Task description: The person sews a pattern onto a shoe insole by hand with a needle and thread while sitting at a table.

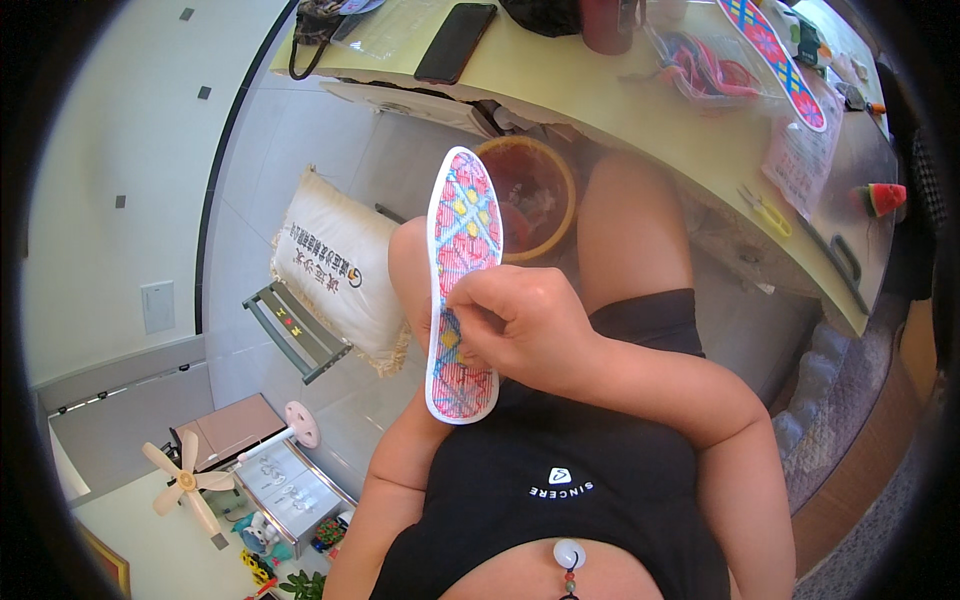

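Observation:
A long shoe insole [464, 215] with a white edge and a pink, yellow and blue stitched pattern stands nearly upright in front of me. My right hand [525, 325] is closed, thumb and fingers pinched together against the middle of its patterned face. What the pinch holds, if anything, is too small to make out. My left forearm [408, 440] runs up behind the insole's lower end, and the insole hides the left hand and its fingers. Another insole [768, 50] in matching colours lies on the table at the far right.
On the pale table [560, 85] are a phone [455, 42], pink threads in a plastic bag [705, 70], yellow snips [768, 212] and dark-handled scissors [845, 258]. Below stands a yellow-rimmed bin [569, 185]. To the left, a cushion [330, 250] rests by a folding stool [295, 335].

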The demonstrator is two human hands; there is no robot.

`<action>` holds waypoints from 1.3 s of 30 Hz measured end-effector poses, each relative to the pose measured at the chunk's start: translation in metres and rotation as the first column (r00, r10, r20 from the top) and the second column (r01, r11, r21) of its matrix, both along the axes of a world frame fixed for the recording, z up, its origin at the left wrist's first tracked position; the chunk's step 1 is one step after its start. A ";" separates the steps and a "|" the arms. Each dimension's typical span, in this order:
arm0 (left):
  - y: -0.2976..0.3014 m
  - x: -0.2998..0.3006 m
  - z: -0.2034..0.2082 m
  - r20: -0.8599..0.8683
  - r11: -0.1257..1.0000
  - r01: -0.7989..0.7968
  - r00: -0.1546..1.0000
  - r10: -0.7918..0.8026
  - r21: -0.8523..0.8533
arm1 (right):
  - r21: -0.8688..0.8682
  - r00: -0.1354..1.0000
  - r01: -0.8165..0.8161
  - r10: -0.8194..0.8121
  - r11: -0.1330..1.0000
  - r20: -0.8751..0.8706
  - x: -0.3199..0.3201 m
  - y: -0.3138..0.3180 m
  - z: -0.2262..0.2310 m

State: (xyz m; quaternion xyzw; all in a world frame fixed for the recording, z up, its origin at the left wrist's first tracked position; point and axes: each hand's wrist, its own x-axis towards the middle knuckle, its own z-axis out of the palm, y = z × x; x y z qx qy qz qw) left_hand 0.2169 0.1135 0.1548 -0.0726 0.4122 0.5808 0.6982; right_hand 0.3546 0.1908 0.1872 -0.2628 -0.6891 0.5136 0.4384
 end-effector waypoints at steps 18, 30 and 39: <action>0.009 0.006 0.008 -0.020 0.997 -0.064 0.998 0.063 -0.033 | 0.000 1.000 0.004 -0.004 1.000 0.000 0.001 0.001 -0.001; 0.022 0.006 0.043 -0.536 0.948 0.153 0.844 0.022 0.279 | -0.587 0.951 -0.309 0.225 0.748 -0.214 0.032 0.014 -0.043; 0.013 0.016 0.055 -0.685 0.918 0.300 0.727 -0.044 0.260 | -0.723 0.891 -0.446 0.191 0.527 -0.411 0.038 0.005 -0.063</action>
